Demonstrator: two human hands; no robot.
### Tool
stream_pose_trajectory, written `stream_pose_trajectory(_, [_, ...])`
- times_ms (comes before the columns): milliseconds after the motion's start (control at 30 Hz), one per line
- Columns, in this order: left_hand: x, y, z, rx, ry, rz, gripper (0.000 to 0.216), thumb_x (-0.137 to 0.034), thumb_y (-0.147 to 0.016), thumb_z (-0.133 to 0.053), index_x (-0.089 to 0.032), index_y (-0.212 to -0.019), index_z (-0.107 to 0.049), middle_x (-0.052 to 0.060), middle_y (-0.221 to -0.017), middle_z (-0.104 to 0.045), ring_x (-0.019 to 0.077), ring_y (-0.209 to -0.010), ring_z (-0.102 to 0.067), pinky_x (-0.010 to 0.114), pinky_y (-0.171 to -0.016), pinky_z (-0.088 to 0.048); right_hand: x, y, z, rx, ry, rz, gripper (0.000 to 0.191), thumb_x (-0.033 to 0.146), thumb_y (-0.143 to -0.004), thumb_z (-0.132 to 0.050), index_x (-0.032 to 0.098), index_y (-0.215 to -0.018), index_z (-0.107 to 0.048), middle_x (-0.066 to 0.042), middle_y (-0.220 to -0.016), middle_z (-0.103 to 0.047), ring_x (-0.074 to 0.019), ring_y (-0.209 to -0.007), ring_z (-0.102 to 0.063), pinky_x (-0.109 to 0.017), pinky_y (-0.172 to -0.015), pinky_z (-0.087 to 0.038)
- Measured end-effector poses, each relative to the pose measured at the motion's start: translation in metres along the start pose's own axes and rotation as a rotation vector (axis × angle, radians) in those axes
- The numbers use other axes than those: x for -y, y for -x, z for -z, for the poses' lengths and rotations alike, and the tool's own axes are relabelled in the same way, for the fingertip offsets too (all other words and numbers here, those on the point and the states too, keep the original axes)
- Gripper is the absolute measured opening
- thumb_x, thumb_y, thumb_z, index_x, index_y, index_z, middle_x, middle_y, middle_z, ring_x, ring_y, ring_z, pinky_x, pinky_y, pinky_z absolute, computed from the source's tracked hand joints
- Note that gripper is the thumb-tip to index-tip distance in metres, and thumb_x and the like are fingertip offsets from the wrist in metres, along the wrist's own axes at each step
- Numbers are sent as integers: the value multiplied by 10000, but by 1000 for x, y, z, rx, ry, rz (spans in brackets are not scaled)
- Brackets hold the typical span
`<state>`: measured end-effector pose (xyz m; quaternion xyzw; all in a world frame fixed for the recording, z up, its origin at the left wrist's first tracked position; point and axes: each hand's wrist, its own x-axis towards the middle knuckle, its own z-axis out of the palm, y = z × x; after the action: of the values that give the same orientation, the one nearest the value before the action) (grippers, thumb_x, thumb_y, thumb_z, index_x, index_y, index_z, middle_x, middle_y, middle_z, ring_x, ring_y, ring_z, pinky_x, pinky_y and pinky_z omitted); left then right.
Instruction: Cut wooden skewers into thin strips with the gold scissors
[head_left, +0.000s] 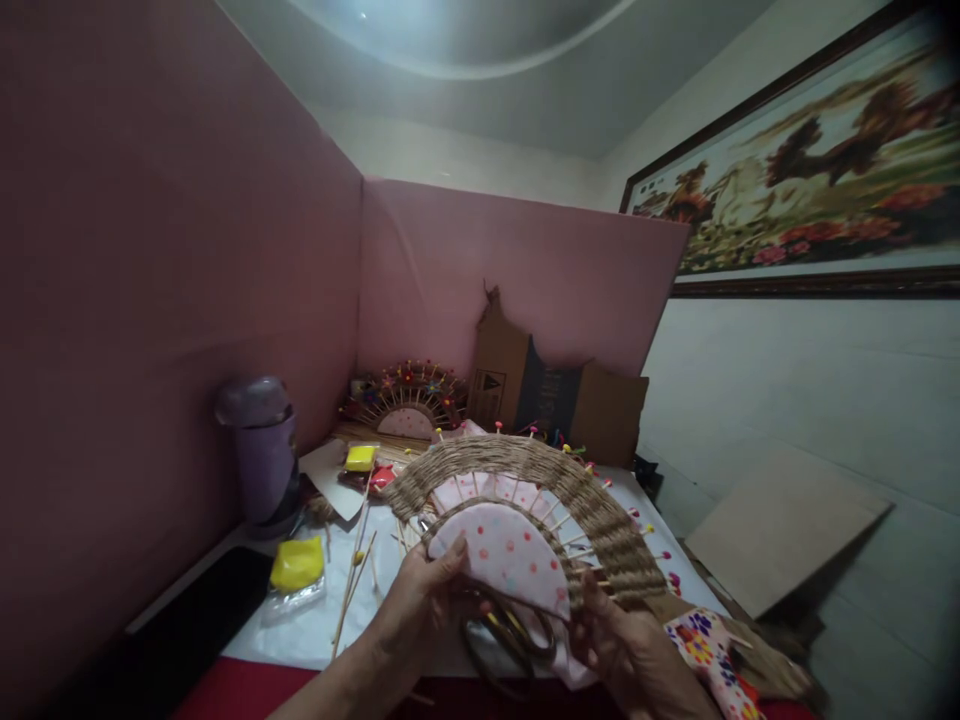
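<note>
A half-round woven fan [525,500] of jute rope on wooden sticks, with a pink dotted fabric centre, stands tilted up in front of me. My left hand [420,600] grips its lower left edge, fingers curled on the fabric. At the lower right edge my right hand [622,650] holds the piece, fingers closed near the rope band. Scissors [510,635] lie just below, between the hands.
A second finished fan [405,400] leans at the back by a cardboard box [525,390]. A purple jar [262,450], yellow blocks [296,565], loose sticks [352,580] and a dark phone [202,600] lie left. Flowered cloth [709,650] sits right. Pink partitions enclose the table.
</note>
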<state>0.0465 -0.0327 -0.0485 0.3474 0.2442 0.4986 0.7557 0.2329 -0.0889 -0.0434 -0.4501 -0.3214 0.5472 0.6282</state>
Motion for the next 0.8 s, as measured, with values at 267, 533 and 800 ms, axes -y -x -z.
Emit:
stream_pose_trajectory(267, [-7, -1, 1, -119, 85, 13, 340, -364, -714, -660, -151, -927, -502, 80, -830, -665, 206, -726, -647, 301, -610, -502, 21, -25, -26, 77, -50, -22, 243, 231, -550, -807, 127, -684, -633, 16, -610, -582, -60, -469, -475, -162, -410, -388])
stream_pose_trajectory(533, [-1, -1, 6, -175, 35, 83, 366, -449, -749, -591, -152, -921, -463, 30, -681, -631, 97, -485, -562, 190, -443, -383, 55, -134, -95, 63, -85, 34, 98, 59, -732, -610, 138, -675, -623, 40, -562, -588, -22, -411, -449, -121, -384, -368])
stream_pose_trajectory(800, [2, -1, 4, -147, 15, 126, 487, -564, -668, -613, -150, -864, -447, 6, -591, -599, 81, -431, -500, 185, -404, -318, 11, -236, -156, 89, 67, -55, 277, 289, -875, -513, 140, -1108, -529, -70, -1075, -566, -169, -886, -582, -355, -746, -503])
